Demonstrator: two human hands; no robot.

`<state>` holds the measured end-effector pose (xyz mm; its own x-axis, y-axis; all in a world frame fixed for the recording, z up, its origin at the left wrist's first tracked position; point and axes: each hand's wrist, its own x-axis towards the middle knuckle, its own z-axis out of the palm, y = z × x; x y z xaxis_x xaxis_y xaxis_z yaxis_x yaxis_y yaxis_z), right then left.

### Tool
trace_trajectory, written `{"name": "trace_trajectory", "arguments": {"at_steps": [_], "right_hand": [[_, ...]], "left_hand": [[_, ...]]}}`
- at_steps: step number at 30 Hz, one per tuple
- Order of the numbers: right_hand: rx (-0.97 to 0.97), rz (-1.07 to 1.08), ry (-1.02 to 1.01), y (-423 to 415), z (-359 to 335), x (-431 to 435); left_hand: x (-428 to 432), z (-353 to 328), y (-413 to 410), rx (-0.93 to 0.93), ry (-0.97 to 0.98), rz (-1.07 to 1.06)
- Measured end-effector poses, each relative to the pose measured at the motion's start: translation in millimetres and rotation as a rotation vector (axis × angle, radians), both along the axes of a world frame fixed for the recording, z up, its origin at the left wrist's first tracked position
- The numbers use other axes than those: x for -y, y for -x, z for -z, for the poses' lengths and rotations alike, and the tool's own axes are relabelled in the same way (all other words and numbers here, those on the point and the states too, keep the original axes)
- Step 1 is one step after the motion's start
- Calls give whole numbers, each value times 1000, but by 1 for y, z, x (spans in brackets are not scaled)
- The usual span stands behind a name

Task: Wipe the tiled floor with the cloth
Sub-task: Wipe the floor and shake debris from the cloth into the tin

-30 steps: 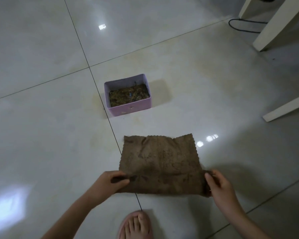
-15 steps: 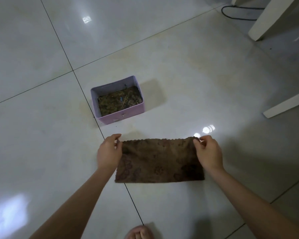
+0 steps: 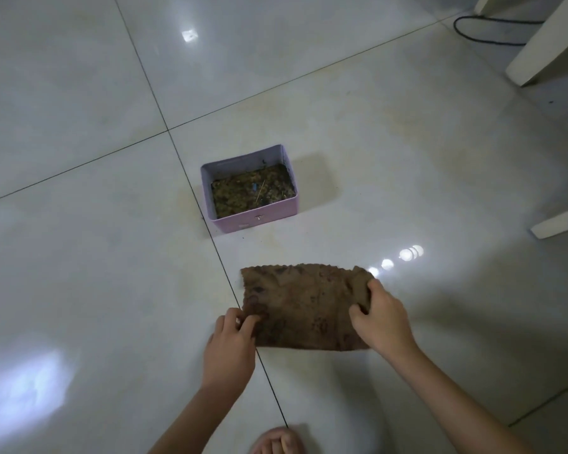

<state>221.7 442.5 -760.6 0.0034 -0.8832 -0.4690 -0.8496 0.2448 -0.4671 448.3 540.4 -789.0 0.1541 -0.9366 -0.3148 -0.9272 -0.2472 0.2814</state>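
Brown cloth (image 3: 304,306) is lying on the tiled floor (image 3: 79,257), beside a grout line. The left hand (image 3: 230,348) is pinching its 8 o'clock edge with curled fingers. The right hand (image 3: 382,317) is gripping its 3 o'clock edge, bunching it. A lilac box (image 3: 259,217) holding debris is sitting apart at 11 o'clock, and bare toes (image 3: 277,440) are showing at 6 o'clock.

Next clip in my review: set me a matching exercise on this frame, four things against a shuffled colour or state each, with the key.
Things:
1. cloth
2. box
3. cable
4. right hand

Descriptions:
a. lilac, holds brownish debris
b. grips one edge of the fabric
c. brown, lying on the floor
d. black, looped at the top right

Pairs: 1-c, 2-a, 3-d, 4-b
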Motion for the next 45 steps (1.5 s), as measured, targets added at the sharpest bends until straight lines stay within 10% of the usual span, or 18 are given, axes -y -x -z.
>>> {"name": "trace_trajectory", "arguments": {"at_steps": [7,17,27,36,45], "right_hand": [[273,-299,-177,-106,-29,-20],[-311,-987,118,-106,61,-17],[-317,-777,244,-2,58,-17],[-612,-791,-50,36,45,1],[-414,-638,329,38,78,-10]], "left_hand": [[-20,-7,-18,-92,14,-67],[-103,-7,-63,70,-129,-388],[-156,-29,-47,112,-469,-467],[-218,-108,-58,50,-615,-482],[-234,-15,-64,135,-626,-576]]}}
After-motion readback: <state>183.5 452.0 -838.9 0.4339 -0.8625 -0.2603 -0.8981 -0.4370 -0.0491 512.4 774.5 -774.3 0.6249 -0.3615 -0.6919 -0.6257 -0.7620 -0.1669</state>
